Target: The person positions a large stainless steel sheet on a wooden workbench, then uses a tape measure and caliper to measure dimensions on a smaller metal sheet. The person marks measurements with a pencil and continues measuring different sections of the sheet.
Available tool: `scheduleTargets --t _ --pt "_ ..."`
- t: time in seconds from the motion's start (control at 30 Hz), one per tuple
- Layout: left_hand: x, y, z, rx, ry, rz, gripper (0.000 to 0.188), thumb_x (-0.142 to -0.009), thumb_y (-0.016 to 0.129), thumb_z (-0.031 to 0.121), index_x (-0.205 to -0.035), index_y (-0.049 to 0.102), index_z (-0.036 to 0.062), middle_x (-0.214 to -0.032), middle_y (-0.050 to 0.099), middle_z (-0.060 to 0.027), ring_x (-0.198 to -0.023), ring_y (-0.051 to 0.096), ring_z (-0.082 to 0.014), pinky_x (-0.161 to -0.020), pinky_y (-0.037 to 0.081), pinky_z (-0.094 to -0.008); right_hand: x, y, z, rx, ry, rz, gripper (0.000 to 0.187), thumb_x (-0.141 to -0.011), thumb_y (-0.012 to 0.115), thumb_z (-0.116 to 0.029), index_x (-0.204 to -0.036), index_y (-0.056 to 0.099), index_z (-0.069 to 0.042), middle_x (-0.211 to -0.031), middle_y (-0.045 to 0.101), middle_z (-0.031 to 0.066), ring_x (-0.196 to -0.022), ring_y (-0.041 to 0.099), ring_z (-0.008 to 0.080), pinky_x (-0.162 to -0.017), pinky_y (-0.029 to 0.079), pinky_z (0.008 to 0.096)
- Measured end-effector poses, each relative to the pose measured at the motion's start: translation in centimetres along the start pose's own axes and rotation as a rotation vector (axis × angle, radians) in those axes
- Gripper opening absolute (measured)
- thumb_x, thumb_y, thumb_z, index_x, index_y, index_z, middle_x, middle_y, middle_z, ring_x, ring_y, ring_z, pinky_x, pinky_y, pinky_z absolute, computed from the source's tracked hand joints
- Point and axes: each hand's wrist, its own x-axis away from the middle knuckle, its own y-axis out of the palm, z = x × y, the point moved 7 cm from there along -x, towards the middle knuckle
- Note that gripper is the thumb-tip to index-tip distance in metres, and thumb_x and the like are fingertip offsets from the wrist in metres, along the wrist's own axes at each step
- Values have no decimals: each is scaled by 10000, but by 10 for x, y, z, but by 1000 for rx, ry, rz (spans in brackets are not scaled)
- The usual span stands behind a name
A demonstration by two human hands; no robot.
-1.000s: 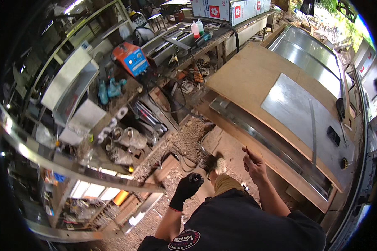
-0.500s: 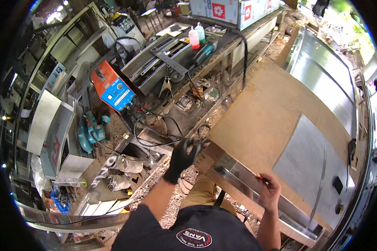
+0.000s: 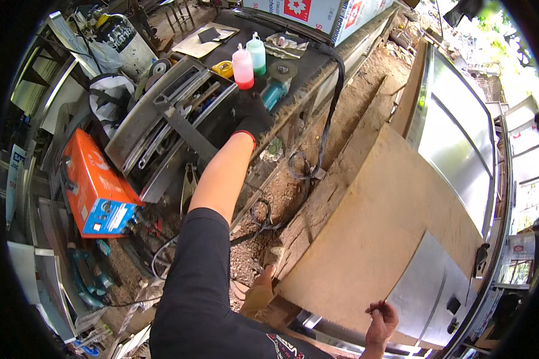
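My left hand (image 3: 253, 115), in a black glove with a red cuff edge, is stretched out over the workbench. It is right beside a teal angle grinder (image 3: 274, 94), and its dark fingers blend into the bench, so I cannot tell whether they grip anything. Behind it stand a squeeze bottle with red liquid (image 3: 243, 69) and one with green liquid (image 3: 256, 54). My bare right hand (image 3: 382, 322) is closed in a pinch near a grey metal sheet (image 3: 422, 287) on a brown board (image 3: 365, 209); what it holds is too small to make out.
An orange and blue welding machine (image 3: 96, 185) stands left of a metal tray of tools (image 3: 179, 113). A yellow tape measure (image 3: 223, 69) lies near the bottles. A black cable (image 3: 335, 102) hangs over the bench edge. Large shiny metal panels (image 3: 455, 131) lean at the right.
My left hand has reached forward from near my body to the bench beside the grinder. The view has shifted toward the bench. My right hand stays pinched; the orange tip in it no longer shows.
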Motion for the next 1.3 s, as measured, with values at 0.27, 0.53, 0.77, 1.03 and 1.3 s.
scheduleTargets --t 0.27,0.53,0.77,1.03,1.3 --pt "-21 -37 -8 196 180 -340 583 -768 715 198 -1287 517 23 -1171 653 -264 -1086 663 -461 -903 539 -570 -47 52 3 60 25 -51 300 -879 575 134 -1139 659 9 -999 709 126 -932 693 230 -792 586 380" --pt "-15 -13 -25 -21 172 -294 702 -882 635 387 -1427 447 -14 -1126 666 -280 -1024 697 -398 -818 559 -533 -157 129 -80 155 -110 -213 230 -929 629 88 -1151 668 41 -1030 700 120 -927 666 179 -847 545 318" --pt "-13 -24 17 -12 158 33 744 -866 667 472 -1401 498 -17 -1108 666 -204 -968 690 -344 -775 557 -505 -285 290 -172 334 -606 -552 232 -916 636 114 -1127 678 28 -1049 642 85 -935 607 137 -827 492 255" --pt "-3 -34 16 -32 246 271 679 -858 691 490 -1296 567 -13 -1037 675 -212 -903 684 -376 -764 544 -534 -392 449 -194 699 -970 -539 253 -903 611 6 -1129 708 -54 -1026 669 138 -925 662 289 -833 521 344" --pt "-3 -48 16 33 186 305 601 -815 725 547 -1125 620 43 -940 688 -165 -840 694 -337 -725 539 -508 -414 539 -182 838 -1259 -462 284 -839 610 18 -1046 736 -130 -1010 673 89 -910 683 358 -764 557 446"
